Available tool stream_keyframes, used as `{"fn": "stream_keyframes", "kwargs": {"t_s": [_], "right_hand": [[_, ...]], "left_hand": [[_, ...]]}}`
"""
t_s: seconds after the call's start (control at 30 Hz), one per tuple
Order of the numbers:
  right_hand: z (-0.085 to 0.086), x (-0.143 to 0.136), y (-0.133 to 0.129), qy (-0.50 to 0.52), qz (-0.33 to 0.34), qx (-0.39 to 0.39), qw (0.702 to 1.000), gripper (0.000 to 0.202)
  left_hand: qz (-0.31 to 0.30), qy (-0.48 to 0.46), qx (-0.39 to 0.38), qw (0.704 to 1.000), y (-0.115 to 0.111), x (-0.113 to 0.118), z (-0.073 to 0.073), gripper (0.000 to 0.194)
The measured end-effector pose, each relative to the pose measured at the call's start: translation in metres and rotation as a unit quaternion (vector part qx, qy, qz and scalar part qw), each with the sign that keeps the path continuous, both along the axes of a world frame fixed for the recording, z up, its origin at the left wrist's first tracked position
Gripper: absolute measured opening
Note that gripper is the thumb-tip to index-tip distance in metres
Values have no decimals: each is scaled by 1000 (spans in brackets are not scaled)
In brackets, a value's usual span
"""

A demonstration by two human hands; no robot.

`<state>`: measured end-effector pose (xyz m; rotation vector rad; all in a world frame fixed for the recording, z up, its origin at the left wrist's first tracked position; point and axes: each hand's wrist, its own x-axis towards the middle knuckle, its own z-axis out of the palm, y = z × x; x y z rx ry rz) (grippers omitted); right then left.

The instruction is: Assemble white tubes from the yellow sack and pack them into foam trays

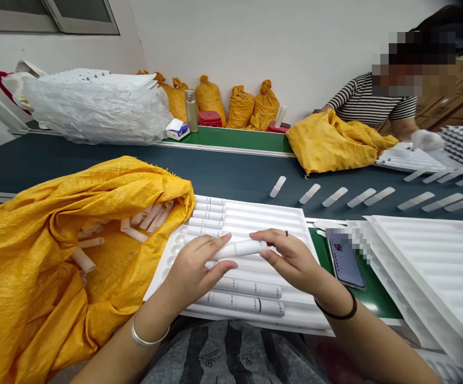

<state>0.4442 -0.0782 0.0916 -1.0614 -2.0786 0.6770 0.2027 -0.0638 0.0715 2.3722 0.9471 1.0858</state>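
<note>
Between my two hands lies a white plastic tube (250,247), held nearly level above the ribbed white tray (283,218). My left hand (199,261) is closed round its plain left end. At the other end, my right hand (287,257) pinches the tube between thumb and fingers. Short printed tubes (207,216) lie in the tray's upper left grooves. Longer printed tubes (241,303) rest in grooves nearer my body. To the left, an open yellow woven sack (47,229) contains many loose white tubes (83,260).
Several tubes (335,197) stand on the dark conveyor belt (231,170). A phone (345,258) lies right of the tray, beside stacked white trays (435,266). Across the belt, a person in a striped shirt (365,98) works behind another yellow sack (331,141). A plastic-wrapped stack (99,106) sits back left.
</note>
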Motion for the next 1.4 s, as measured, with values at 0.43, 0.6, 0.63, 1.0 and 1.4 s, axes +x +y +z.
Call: {"fn": "stream_keyframes", "kwargs": {"t_s": [0.43, 0.6, 0.63, 1.0, 1.4], "right_hand": [[-4, -11, 3, 190, -38, -289, 938, 35], [-5, -12, 6, 239, -44, -377, 894, 37], [-6, -12, 7, 249, -46, -386, 887, 36], [-8, -21, 12, 316, -106, -546, 769, 31], [-21, -4, 9, 63, -18, -128, 990, 43]], "left_hand": [[29, 40, 161, 986, -1, 1, -5, 41], [23, 70, 200, 977, 0, 1, -6, 44], [23, 78, 209, 975, 1, 1, -7, 45], [-49, 163, 296, 940, 21, -6, -8, 43], [-19, 72, 175, 982, 22, 1, -7, 36]]}}
